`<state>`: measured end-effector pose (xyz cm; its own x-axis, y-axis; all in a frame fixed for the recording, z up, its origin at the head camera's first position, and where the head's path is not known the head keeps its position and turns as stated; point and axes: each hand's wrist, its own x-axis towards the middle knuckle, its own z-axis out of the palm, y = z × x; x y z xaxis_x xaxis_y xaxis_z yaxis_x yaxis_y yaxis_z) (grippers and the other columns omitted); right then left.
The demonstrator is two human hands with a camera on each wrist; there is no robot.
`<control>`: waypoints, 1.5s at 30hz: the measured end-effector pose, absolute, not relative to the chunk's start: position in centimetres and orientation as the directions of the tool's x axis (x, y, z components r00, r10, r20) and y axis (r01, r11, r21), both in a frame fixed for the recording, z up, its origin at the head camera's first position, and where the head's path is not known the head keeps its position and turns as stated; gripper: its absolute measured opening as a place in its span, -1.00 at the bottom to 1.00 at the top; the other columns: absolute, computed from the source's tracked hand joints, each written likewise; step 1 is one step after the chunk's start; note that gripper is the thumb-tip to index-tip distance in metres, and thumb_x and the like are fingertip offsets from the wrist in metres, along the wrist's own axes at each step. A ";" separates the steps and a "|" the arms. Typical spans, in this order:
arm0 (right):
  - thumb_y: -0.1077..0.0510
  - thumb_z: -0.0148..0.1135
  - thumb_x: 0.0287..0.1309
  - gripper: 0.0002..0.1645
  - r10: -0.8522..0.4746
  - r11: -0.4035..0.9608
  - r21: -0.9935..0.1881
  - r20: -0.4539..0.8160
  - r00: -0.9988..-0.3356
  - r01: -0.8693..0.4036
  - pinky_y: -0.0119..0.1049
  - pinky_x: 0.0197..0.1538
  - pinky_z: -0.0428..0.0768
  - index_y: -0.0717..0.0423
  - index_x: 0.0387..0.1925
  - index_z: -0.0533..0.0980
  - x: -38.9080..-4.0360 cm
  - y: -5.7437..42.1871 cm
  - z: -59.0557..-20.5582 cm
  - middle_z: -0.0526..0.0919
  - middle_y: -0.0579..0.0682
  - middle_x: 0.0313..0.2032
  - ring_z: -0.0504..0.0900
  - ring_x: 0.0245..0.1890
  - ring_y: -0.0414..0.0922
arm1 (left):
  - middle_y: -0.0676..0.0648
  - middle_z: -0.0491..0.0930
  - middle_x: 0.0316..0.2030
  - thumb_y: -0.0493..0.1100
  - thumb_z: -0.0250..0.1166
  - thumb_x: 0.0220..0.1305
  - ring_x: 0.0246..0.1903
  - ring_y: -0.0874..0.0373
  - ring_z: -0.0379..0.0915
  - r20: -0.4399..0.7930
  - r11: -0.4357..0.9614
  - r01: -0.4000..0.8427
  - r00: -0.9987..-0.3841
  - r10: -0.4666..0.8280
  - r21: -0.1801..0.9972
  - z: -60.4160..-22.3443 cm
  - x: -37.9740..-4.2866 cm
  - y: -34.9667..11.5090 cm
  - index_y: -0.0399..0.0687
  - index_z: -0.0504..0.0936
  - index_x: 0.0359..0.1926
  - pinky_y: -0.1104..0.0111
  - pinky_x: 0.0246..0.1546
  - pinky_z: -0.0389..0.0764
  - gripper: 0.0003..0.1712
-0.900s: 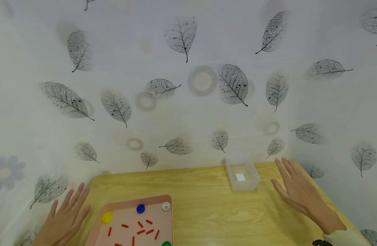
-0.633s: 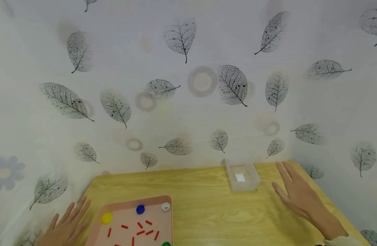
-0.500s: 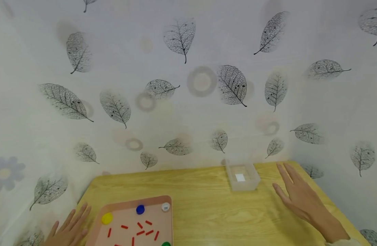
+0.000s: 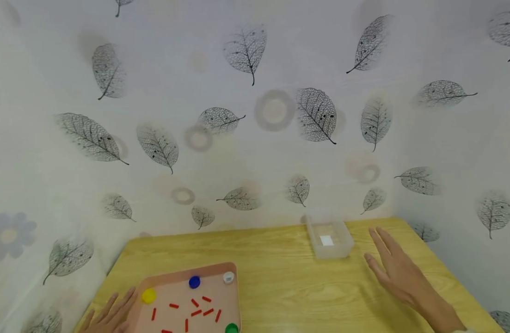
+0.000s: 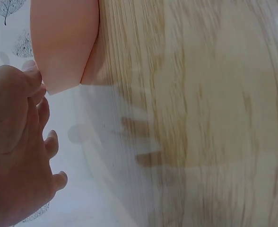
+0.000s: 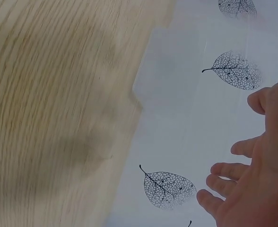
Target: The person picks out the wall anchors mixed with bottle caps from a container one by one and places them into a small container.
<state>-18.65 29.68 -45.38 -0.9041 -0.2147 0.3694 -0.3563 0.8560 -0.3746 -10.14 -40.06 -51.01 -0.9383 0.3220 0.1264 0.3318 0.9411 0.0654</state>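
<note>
My left hand (image 4: 111, 314) is at the left side of a pink tray (image 4: 188, 271), fingers extended. In the left wrist view its thumb and index finger are against or just beside the tray's corner (image 5: 63, 42); actual contact is hard to tell. Several short red sticks (image 4: 196, 313) lie scattered in the tray. Round caps sit along its edges: yellow (image 4: 149, 296), blue (image 4: 194, 282), white (image 4: 228, 277) and green (image 4: 231, 328). Over the right of the table hovers my right hand (image 4: 404, 277), fingers spread and holding nothing. The tray's near side is cut off.
A translucent box (image 4: 331, 251) with a white label stands at the table's back right, left of my right hand. The wood-grain table (image 4: 288, 291) meets leaf-printed coverings (image 4: 255, 157) at the back and both sides.
My left hand has come down and right to the tray's left edge. The tray has shifted slightly right. My right hand has dropped a little and moved slightly left.
</note>
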 end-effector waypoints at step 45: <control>0.01 0.12 0.32 -0.32 -0.170 0.688 -0.594 0.427 -0.888 -0.418 0.21 0.10 0.34 -0.20 0.40 0.13 -18.5 21.3 -44.8 0.26 -0.01 0.30 0.25 0.27 0.06 | 0.12 -0.27 0.48 0.22 -0.16 0.45 0.41 -0.10 -0.21 -0.115 0.775 0.338 -0.879 0.463 0.534 -50.6 -14.7 -26.5 0.24 -0.27 0.50 -0.48 0.04 -0.23 -0.24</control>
<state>-18.52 21.34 -44.84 -0.8879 -0.1703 0.4274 -0.4177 0.6877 -0.5938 -14.71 -26.45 -50.55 -0.8788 0.4631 -0.1154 0.3381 0.7747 0.5343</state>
